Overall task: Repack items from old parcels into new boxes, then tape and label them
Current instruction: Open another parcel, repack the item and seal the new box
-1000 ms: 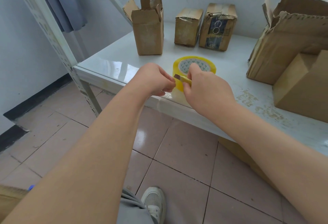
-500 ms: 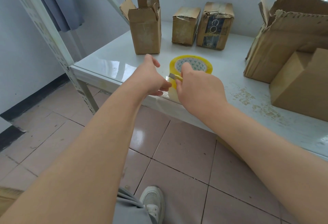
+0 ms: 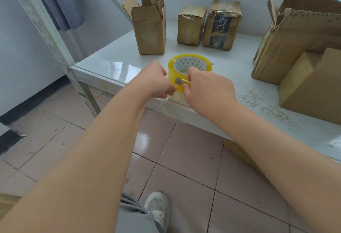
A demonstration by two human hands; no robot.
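Tape roll [image 3: 190,66]: centre frame, flat on table [image 3: 114,62], near the front edge. Left hand [image 3: 156,81]: loosened half a second before, now closed again, pinching the pulled-out strip. Right hand [image 3: 208,90]: gripped yellow knife [image 3: 181,81], blade at the strip. Cutting a sealing length looked imminent.

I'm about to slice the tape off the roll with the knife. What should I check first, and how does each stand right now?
1. Blade out: ok, the utility knife in the right hand shows bare blade.
2. Grip on the tape strip: ok, the left hand pinches it at the shelf edge.
3. Strip taut: cannot tell, the clear film barely shows.
4. The tape roll lies flat: ok.
5. Left fingers away from blade: not ok, close beside it.
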